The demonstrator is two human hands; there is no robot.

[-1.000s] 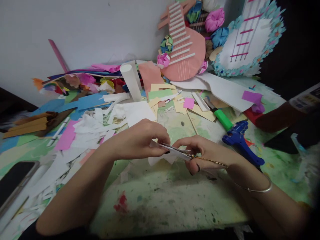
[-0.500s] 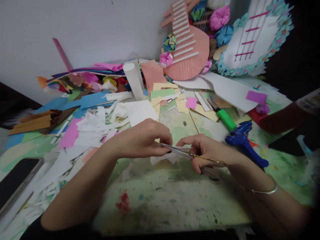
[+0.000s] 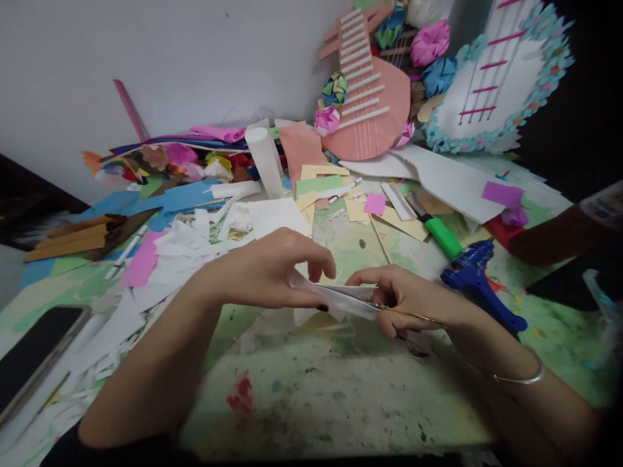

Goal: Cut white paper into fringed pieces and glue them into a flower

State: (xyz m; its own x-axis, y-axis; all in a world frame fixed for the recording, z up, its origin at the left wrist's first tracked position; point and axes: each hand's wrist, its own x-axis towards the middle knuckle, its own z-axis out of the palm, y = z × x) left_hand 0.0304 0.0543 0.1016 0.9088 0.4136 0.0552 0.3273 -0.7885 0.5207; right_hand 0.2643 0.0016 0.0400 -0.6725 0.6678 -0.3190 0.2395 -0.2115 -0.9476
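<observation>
In the middle of the head view, my left hand (image 3: 277,269) grips a piece of white paper (image 3: 343,301), its thumb along the near side and the fingers curled behind. From the right, my right hand (image 3: 396,301) is closed round the handles of a pair of scissors (image 3: 377,304). The scissors' blades point left and lie against the paper between both hands; part of them is hidden by it. Jagged lower edges of the white paper hang just above the paint-stained table (image 3: 335,389).
White paper scraps (image 3: 180,240) and a phone (image 3: 39,357) lie left. A white paper roll (image 3: 265,162) stands behind. At right are a blue glue gun (image 3: 479,279) and a green-handled knife (image 3: 442,239). Paper instruments, one salmon (image 3: 374,117), one white with blue flowers (image 3: 487,97), lean at the back.
My left fingers have lifted away from the thumb a little, and the paper has tilted so more of its face shows. The right hand has barely moved. The view has shifted slightly.
</observation>
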